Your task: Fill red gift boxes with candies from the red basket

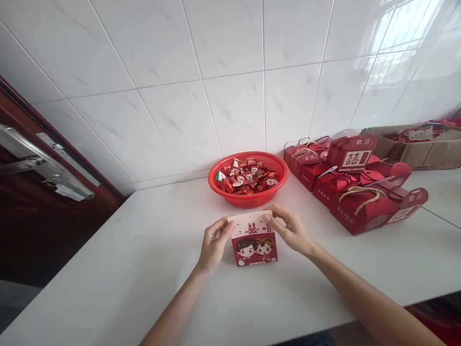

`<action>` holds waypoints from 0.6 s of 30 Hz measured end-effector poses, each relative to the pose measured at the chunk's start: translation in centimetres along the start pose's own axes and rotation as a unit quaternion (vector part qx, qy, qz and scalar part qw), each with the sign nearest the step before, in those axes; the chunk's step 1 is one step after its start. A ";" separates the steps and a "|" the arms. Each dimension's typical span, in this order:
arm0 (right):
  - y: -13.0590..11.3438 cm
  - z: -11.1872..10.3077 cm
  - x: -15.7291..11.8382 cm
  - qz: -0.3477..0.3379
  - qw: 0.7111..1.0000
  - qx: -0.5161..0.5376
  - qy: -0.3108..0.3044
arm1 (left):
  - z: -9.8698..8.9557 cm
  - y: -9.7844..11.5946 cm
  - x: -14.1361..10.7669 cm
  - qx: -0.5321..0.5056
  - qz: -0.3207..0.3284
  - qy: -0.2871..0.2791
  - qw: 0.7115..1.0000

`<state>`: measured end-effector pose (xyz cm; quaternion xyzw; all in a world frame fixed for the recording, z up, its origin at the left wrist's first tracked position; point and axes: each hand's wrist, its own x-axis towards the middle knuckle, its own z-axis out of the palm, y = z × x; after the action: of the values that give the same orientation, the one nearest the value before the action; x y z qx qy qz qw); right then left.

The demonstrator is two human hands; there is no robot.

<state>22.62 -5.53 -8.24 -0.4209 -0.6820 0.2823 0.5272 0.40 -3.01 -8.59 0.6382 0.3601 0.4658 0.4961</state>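
A small red and white box [255, 251] printed with two cartoon figures stands upright on the white table. At its upper left edge, my left hand [215, 242] pinches the pale top panel between thumb and fingers. My right hand [290, 228] grips the upper right corner of the same panel. Just behind the box sits a red plastic basket [248, 199] filled with red-wrapped candies [248, 178].
Several red gift boxes [360, 209] with rope handles stand at the right. Behind them, a cardboard box [435, 153] holds more red items. A tiled wall [234, 110] borders the white table [144, 259], and a brown door [54, 192] is at the left.
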 end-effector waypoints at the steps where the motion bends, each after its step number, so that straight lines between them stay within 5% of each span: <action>1: 0.0 0.0 0.0 0.000 1.000 -0.005 0.001 | 0.0 0.0 0.0 0.000 0.002 0.001 1.000; 10: 0.1 -0.9 0.4 0.008 0.999 -0.020 -0.030 | -0.5 -0.6 0.2 0.021 0.003 0.003 1.000; 18: -2.3 -3.3 0.5 -0.044 0.995 -0.058 0.070 | 0.2 -0.5 0.0 0.025 0.017 -0.006 1.000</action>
<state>25.09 -6.38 -5.19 -0.4390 -0.6763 0.1889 0.5605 0.63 -2.91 -9.08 0.6593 0.3579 0.4613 0.4738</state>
